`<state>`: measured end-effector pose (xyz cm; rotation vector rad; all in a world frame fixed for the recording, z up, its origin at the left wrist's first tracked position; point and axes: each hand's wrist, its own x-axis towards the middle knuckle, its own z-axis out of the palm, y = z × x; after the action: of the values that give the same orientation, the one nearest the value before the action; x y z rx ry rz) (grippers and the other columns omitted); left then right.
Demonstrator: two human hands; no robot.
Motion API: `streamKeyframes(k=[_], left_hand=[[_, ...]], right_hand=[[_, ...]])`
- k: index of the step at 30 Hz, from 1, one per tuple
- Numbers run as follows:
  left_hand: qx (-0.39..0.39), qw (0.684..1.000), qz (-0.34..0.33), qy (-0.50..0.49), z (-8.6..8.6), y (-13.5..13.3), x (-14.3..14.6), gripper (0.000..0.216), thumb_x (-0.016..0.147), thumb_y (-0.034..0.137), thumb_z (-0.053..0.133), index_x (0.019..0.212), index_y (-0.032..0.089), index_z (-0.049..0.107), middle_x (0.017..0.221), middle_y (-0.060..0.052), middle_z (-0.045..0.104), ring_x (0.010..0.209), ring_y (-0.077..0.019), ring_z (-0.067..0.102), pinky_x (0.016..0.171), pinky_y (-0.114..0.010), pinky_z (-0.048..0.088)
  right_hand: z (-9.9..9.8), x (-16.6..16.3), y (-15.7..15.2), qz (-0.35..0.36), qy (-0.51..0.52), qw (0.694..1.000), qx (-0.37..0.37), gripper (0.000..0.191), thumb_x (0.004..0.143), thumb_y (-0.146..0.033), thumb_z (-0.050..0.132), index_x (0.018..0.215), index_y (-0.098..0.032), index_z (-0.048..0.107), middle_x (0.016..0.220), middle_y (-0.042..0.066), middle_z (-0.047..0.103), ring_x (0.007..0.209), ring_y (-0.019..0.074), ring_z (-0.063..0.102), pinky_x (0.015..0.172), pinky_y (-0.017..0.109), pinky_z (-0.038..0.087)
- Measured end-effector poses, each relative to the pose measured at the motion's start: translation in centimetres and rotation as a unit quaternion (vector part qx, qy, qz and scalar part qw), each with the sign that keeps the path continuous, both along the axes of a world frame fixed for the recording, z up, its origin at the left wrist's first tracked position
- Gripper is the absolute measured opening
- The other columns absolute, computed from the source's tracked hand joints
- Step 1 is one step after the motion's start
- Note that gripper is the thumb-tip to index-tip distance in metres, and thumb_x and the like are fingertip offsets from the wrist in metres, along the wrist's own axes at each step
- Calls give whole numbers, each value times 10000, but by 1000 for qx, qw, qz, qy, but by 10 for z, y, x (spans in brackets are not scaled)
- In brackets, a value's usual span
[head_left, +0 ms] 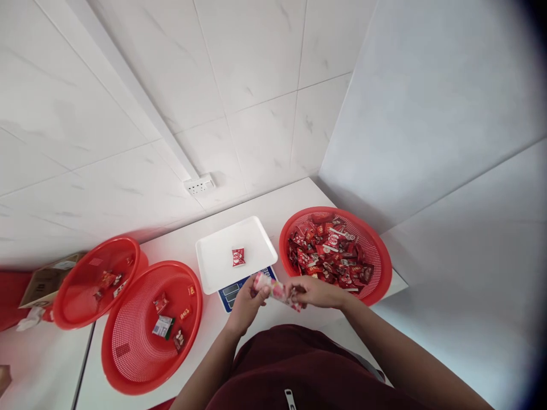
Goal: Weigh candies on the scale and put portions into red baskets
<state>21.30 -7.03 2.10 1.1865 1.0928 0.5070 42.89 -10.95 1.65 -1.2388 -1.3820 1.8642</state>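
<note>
A crinkled pink-and-white plastic packet (277,289) is stretched between my hands, just in front of the scale. My left hand (248,304) pinches its left end between thumb and fingers. At the packet's other end, the fingers of my right hand (315,292) are curled closed around the plastic. Behind them is a digital scale (229,297) with a blue panel, partly covered by my left hand. One small red wrapped sweet (238,257) lies on the scale's white tray (213,271). Right of it, a red basket (382,285) holds a heap of red wrapped sweets (331,247).
Two red mesh baskets stand at the left, a nearer one (128,336) and a farther one (72,302), each with several packets inside. A cardboard box (45,285) is behind them. Tiled walls meet behind the white table (294,193); a power socket (199,184) is on one.
</note>
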Motion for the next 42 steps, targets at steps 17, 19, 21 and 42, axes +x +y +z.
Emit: streamKeyframes(k=[17,19,21,42], left_hand=[[-270,836,447,-169,-22,33,-46,158,885,59,448,836,127,582,726,-32,675,682,-134,688,601,-200,578],[-272,826,461,-179,-24,33,-47,174,901,73,422,866,131,582,728,-29,676,692,-136,691,597,-196,577],[-268,823,461,-196,-24,34,-49,177,910,94,416,907,139,587,760,-30,682,728,-139,694,613,-195,577],[-269,899,337,-79,-23,21,-54,301,873,249,536,1155,171,469,1014,-153,674,748,-198,698,625,-285,553]], right_hand=[[-99,120,8,-430,-394,812,-16,534,803,-283,488,1294,-98,391,1198,210,577,1096,295,561,910,441,420],[-108,120,13,-435,-403,805,-27,574,797,-301,507,1314,-103,359,1166,201,601,1067,286,581,892,424,432],[-112,114,17,-418,-401,815,-14,579,790,-300,527,1315,-118,364,1159,182,612,1062,269,585,895,403,429],[-121,90,2,-245,-470,848,-24,531,670,-259,665,1190,-219,563,1358,165,460,1277,398,322,932,569,302]])
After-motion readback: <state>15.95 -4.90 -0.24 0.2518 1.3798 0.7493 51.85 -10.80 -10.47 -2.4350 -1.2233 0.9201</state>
